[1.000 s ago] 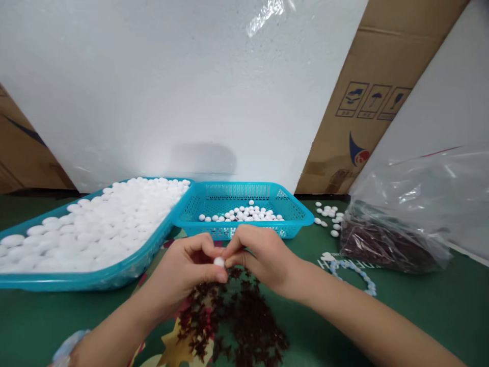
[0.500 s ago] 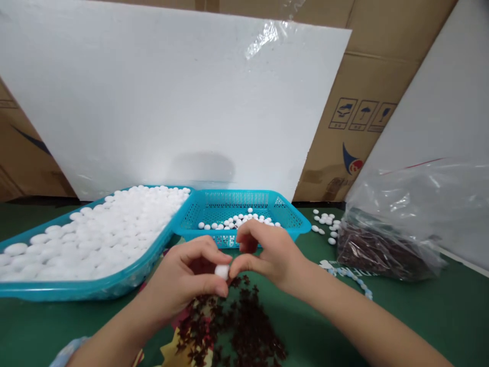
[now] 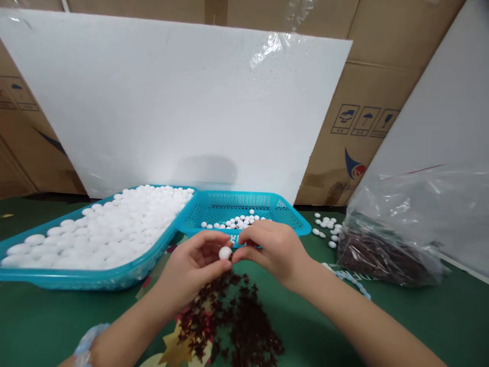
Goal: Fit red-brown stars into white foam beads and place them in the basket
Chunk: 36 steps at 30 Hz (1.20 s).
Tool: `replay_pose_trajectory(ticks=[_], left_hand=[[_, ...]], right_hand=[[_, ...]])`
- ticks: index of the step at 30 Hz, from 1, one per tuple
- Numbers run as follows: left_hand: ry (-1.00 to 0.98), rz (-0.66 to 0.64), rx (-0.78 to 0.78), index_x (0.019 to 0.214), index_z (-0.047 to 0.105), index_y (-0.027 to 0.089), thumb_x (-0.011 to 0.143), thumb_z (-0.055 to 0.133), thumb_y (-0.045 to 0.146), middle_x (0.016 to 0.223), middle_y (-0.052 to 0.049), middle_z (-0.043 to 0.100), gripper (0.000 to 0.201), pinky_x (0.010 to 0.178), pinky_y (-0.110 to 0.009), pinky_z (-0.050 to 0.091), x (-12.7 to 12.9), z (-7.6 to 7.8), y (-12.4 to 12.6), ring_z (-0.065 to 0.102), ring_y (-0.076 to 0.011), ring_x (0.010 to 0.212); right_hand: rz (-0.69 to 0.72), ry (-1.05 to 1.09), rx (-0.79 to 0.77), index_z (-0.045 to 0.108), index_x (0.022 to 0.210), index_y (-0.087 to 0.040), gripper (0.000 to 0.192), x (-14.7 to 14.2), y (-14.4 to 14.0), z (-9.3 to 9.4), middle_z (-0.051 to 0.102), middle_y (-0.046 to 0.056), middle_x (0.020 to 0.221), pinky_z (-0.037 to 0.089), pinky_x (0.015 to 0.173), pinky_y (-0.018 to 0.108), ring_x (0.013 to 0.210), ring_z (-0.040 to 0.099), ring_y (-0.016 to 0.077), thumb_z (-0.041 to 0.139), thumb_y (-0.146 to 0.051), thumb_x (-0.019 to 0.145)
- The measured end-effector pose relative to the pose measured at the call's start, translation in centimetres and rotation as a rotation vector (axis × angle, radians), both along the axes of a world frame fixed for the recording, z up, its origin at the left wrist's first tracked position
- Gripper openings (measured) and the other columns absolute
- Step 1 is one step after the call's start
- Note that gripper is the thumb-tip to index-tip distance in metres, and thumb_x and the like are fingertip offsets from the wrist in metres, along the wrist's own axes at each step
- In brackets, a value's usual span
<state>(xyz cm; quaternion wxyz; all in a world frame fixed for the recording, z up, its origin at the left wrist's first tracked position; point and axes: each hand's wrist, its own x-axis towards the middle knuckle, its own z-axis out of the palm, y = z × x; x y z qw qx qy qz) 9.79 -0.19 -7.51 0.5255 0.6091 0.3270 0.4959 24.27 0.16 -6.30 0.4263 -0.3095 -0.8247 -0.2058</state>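
We held a small round white bead (image 3: 225,252) in our left hand (image 3: 191,270), pinched between thumb and finger, with the other fingers curled loosely. Our right hand (image 3: 273,250) was touching the bead from the other side, its fingertips nearly closed; we could not tell if it held something tiny. We seemed to be joining something to the bead, so the next move would need a steady, gentle push. The bead sat right between both hands, above a pile of dark red star-shaped bits (image 3: 237,318) on the green surface (image 3: 420,316), just in front of the small blue plastic basket (image 3: 290,216).
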Motion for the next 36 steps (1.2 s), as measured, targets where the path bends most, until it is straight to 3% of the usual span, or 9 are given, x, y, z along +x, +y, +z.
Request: replay_pose_trajectory(ticks=[5,11,15,20,24,30,33,36], left_hand=[[-0.066,0.046,0.019,0.070,0.051,0.021,0.055,0.056,0.009,0.070,0.005,0.057,0.020,0.060,-0.011,0.041,-0.1,-0.3,0.3,0.051,-0.0066,0.068],[-0.084,-0.028,-0.026,0.082,0.044,0.022,0.059,0.053,0.010,0.069,0.003,0.058,0.028,0.057,-0.013,0.041,0.3,-0.3,0.0,0.052,-0.0075,0.064],[-0.069,-0.004,-0.029,0.096,0.035,0.022,0.060,0.052,0.013,0.084,-0.003,0.057,0.040,0.059,-0.017,0.042,0.3,-0.4,0.1,0.052,-0.0120,0.075],[0.006,0.085,-0.008,0.099,0.030,0.020,0.055,0.053,0.021,0.106,-0.011,0.044,0.050,0.061,-0.024,0.043,0.1,-0.2,0.8,0.052,-0.0170,0.078],[0.152,0.222,0.051,0.100,0.030,0.018,0.058,0.050,0.024,0.115,-0.012,0.033,0.047,0.071,-0.029,0.040,-1.1,0.5,1.8,0.046,-0.0201,0.091],[0.347,0.481,0.082,0.082,0.046,0.012,0.061,0.047,0.015,0.099,-0.012,0.046,0.021,0.079,-0.039,0.031,-3.5,2.1,3.2,0.040,-0.0242,0.095],[0.425,0.601,0.122,0.081,0.048,0.011,0.065,0.047,0.010,0.094,-0.007,0.048,0.016,0.080,-0.040,0.029,-4.0,2.8,3.4,0.042,-0.0201,0.091],[0.469,0.723,0.126,0.078,0.050,0.011,0.068,0.047,0.012,0.090,-0.005,0.050,0.010,0.078,-0.039,0.031,-4.8,3.6,3.6,0.043,-0.0177,0.088]], right_hand=[[0.029,-0.032,-0.028,0.055,0.059,-0.014,0.040,0.1,0.1,-0.1,0.055,0.002,0.049,0.034,0.040,0.019,0.046,0.049,0.0104,0.030,-0.039,0.076],[0.130,-0.038,0.004,0.056,0.073,-0.015,0.021,-0.4,0.2,-0.8,0.055,0.004,0.057,0.038,0.044,0.020,0.053,0.050,0.0120,0.038,-0.025,0.076],[0.199,0.048,0.004,0.057,0.069,-0.013,0.027,-1.1,0.2,-1.6,0.055,0.007,0.061,0.041,0.045,0.021,0.054,0.050,0.0122,0.032,-0.018,0.076],[0.194,0.191,-0.139,0.056,0.067,-0.015,0.020,-1.6,1.3,-1.0,0.054,0.004,0.062,0.044,0.047,0.016,0.055,0.052,0.0089,0.037,-0.020,0.073],[0.060,0.223,-0.250,0.053,0.071,-0.012,0.013,-1.2,4.7,-0.1,0.054,0.003,0.068,0.044,0.046,0.017,0.053,0.052,0.0067,0.041,-0.018,0.072],[-0.063,0.154,-0.361,0.050,0.074,-0.015,0.018,-0.2,9.4,-2.0,0.052,0.000,0.070,0.041,0.051,0.020,0.056,0.048,0.0056,0.035,-0.025,0.078],[-0.010,0.151,-0.332,0.050,0.072,-0.014,0.015,-1.9,8.0,-1.9,0.051,0.002,0.069,0.041,0.052,0.023,0.058,0.048,0.0085,0.036,-0.020,0.077],[0.129,0.154,-0.262,0.051,0.075,-0.014,0.015,-5.6,4.1,-0.6,0.051,0.008,0.074,0.041,0.058,0.029,0.068,0.048,0.0154,0.036,-0.014,0.073]])
